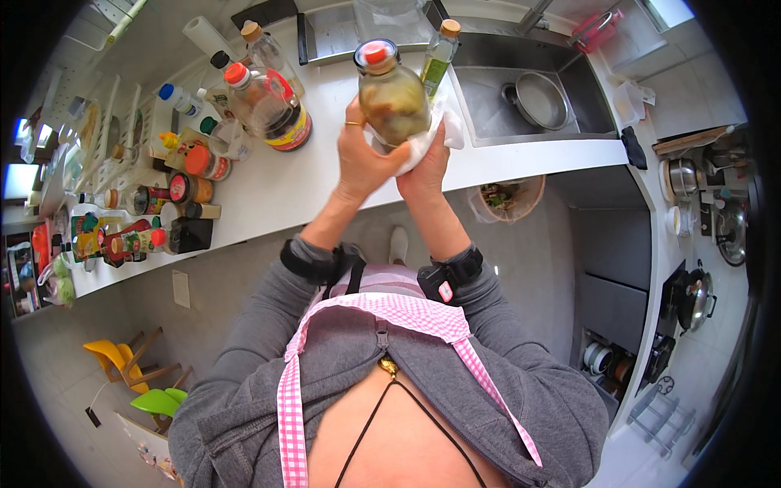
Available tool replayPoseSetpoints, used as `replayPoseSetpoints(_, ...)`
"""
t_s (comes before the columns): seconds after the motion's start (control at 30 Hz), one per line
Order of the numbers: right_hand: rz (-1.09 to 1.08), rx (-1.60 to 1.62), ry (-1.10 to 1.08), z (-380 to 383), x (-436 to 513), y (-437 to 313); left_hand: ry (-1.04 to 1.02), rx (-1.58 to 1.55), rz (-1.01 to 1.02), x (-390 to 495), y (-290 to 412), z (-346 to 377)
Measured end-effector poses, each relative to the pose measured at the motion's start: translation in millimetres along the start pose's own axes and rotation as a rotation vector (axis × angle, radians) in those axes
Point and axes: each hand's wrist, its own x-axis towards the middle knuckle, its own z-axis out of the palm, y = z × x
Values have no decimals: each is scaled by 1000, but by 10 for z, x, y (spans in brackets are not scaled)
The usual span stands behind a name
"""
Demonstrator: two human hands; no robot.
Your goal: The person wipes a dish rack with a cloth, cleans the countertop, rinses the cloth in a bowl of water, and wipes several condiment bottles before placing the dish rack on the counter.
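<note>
Above the counter's front part, my left hand (360, 152) holds a round clear bottle (393, 107) with a red cap and a yellowish-brown content. My right hand (427, 161) grips the bottle's lower right side through a white cloth or paper towel (424, 140). The bottle is tilted, its cap pointing away from me, and looks blurred. Just behind it shows the dark rim of another container (366, 47). Close by on the right stands a green-labelled glass bottle (438, 61). Left of my hands is a large red-capped bottle of dark liquid (268, 113).
A steel sink (488, 122) holding a round metal pan (542, 100) lies at the right. Many jars and condiment bottles (192, 177) crowd the counter's left side. A waste bin (518, 198) with scraps stands below the counter edge. A metal tray (332, 36) sits at the back.
</note>
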Motion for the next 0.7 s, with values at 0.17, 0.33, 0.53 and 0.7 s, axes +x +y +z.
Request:
replayPoseSetpoints(0.17,-473,-826,-69,-82,-14,-49,76,-377,-275,-44,69,185)
replayPoseSetpoints(0.33,-259,-1086,-375,70,157,-491,-152,-535,-370,21,8,57)
replayPoseSetpoints(0.53,-21,-1181,-556,492,197,-646,-234,-534,-399,-53,-110,43)
replayPoseSetpoints(0.7,-686,-1423,-333,613,-32,-401,-159,-1175,-524,-64,-124,81)
